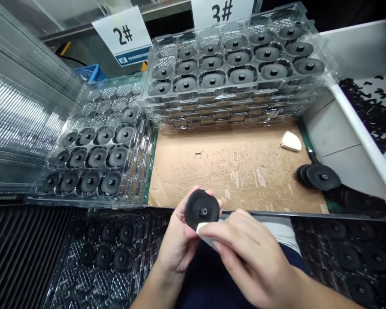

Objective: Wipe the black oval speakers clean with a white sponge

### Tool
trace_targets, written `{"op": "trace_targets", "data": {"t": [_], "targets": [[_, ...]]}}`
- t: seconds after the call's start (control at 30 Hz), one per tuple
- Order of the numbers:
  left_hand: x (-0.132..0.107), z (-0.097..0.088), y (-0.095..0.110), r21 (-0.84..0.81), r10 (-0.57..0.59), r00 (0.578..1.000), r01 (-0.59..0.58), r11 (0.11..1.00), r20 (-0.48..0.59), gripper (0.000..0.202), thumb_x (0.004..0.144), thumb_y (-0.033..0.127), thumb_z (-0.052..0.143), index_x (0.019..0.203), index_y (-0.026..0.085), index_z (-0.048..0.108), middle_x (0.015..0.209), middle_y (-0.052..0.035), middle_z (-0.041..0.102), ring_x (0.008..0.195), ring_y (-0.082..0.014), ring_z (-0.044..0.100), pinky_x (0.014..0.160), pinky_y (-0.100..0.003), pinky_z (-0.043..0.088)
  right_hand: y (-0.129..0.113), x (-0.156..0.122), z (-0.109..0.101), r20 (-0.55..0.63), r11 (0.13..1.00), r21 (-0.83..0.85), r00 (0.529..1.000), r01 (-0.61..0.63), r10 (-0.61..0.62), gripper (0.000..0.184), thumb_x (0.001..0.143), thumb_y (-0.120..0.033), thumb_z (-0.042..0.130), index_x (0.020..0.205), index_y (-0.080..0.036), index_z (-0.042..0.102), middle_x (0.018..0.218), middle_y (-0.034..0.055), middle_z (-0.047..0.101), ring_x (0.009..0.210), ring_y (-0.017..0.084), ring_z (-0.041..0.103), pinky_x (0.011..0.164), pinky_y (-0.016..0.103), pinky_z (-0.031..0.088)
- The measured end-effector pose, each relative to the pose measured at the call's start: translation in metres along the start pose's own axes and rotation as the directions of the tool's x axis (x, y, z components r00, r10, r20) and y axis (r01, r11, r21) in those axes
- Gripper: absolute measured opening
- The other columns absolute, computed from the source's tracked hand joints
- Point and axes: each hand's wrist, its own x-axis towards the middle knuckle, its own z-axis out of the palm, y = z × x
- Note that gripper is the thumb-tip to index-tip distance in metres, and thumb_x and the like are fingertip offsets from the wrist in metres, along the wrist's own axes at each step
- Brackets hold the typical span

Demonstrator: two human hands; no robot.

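Left hand (176, 236) holds the disc (194, 206) face-up, likely exposing it to the mostly hidden white pad (201, 225) pinched by the right hand (254, 253).

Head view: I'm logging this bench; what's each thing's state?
Black disc: held, stem facing camera
Left hand: holding the disc
White piece: pinched at disc's edge
Right hand: pinching that piece
Cardboard: scuffed
White wedge: lying on cardboard
Left tray: partly filled
Back tray: partly filled
Disc pile: overlapping

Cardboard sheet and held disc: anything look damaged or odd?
Yes. The cardboard sheet has a ragged dark spot left of its middle and pale, peeled-looking patches farther right, so its surface looks worn. The black disc in the left hand shows no obvious damage.
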Motion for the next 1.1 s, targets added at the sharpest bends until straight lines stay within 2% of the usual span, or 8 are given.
{"op": "trace_targets", "data": {"t": [0.17,0.3,0.5,0.63,0.77,0.87,1.0,1.1], "targets": [[-0.001,0.002,-0.001,0.051,-0.059,0.996,0.056,0.997,0.061,0.044,0.054,0.032,0.085,0.095,0.021,0.072,0.09,-0.0009,0.073,0.095,-0.0164,0.066,0.087,-0.02,0.05,0.001,0.01,0.0,-0.106,0.996,-0.088,0.994,-0.033,0.024,0.022,0.092,-0.012,0.041,0.105,-0.01,0.06,0.086,0.0096,0.067,0.075,0.019,0.058,0.07,0.035,0.045],[-0.003,-0.003,0.0,-0.008,-0.049,0.993,0.05,0.999,0.109,0.053,0.055,0.031,0.085,0.105,0.028,0.069,0.108,-0.0001,0.071,0.098,-0.0162,0.066,0.089,-0.023,0.05,0.004,-0.003,-0.014,0.029,1.0,-0.026,1.0,-0.007,0.008,0.022,0.09,-0.009,0.043,0.105,-0.013,0.058,0.078,0.0049,0.064,0.069,0.016,0.056,0.064,0.03,0.044],[0.001,0.003,0.0,0.006,-0.017,0.999,0.017,1.0,0.042,0.059,0.047,0.031,0.088,0.103,0.03,0.069,0.108,0.0001,0.069,0.1,-0.0183,0.064,0.088,-0.023,0.049,0.0,-0.025,-0.028,-0.066,0.95,-0.29,0.992,-0.118,0.103,0.022,0.09,-0.01,0.045,0.109,-0.014,0.055,0.083,0.0084,0.066,0.071,0.019,0.058,0.065,0.033,0.043],[0.001,0.011,0.002,0.017,0.016,0.999,-0.017,1.0,0.037,0.055,0.05,0.03,0.087,0.101,0.032,0.069,0.109,0.0012,0.068,0.099,-0.0193,0.065,0.091,-0.026,0.048,-0.004,-0.02,-0.025,0.017,0.983,-0.175,0.998,-0.054,0.057,0.023,0.09,-0.01,0.043,0.11,-0.014,0.055,0.075,0.006,0.065,0.064,0.018,0.057,0.06,0.032,0.044],[0.0,0.009,0.002,0.008,0.041,0.999,-0.041,0.999,0.02,0.057,0.049,0.031,0.087,0.103,0.029,0.07,0.109,-0.0001,0.07,0.098,-0.0163,0.065,0.086,-0.02,0.049,0.002,-0.015,-0.024,-0.063,0.971,-0.213,0.993,-0.109,0.098,0.02,0.09,-0.009,0.045,0.106,-0.013,0.057,0.086,0.0083,0.067,0.074,0.018,0.059,0.066,0.032,0.045],[0.001,0.006,0.0,-0.019,0.012,0.998,-0.011,1.0,0.058,0.055,0.049,0.031,0.087,0.101,0.03,0.07,0.108,0.0014,0.07,0.097,-0.0175,0.066,0.087,-0.023,0.05,0.007,-0.017,-0.024,-0.008,0.984,-0.168,0.998,-0.06,0.06,0.023,0.089,-0.008,0.044,0.108,-0.013,0.056,0.077,0.006,0.065,0.066,0.017,0.057,0.061,0.031,0.044],[0.004,0.005,-0.002,-0.019,0.026,0.999,-0.026,0.999,-0.022,0.052,0.052,0.03,0.086,0.102,0.029,0.07,0.107,0.0018,0.07,0.097,-0.0134,0.065,0.084,-0.017,0.05,0.009,-0.017,-0.024,-0.037,0.971,-0.154,0.983,-0.181,0.178,0.019,0.091,-0.013,0.044,0.102,-0.017,0.058,0.087,0.0058,0.068,0.075,0.018,0.061,0.066,0.03,0.047],[0.005,0.005,-0.001,-0.027,0.023,1.0,-0.023,0.999,0.002,0.052,0.053,0.03,0.085,0.103,0.03,0.069,0.108,0.002,0.07,0.098,-0.016,0.066,0.085,-0.02,0.051,0.007,-0.016,-0.022,-0.022,0.982,-0.146,0.993,-0.122,0.12,0.022,0.089,-0.01,0.045,0.107,-0.014,0.058,0.081,0.0064,0.066,0.071,0.018,0.059,0.063,0.03,0.046]]}}
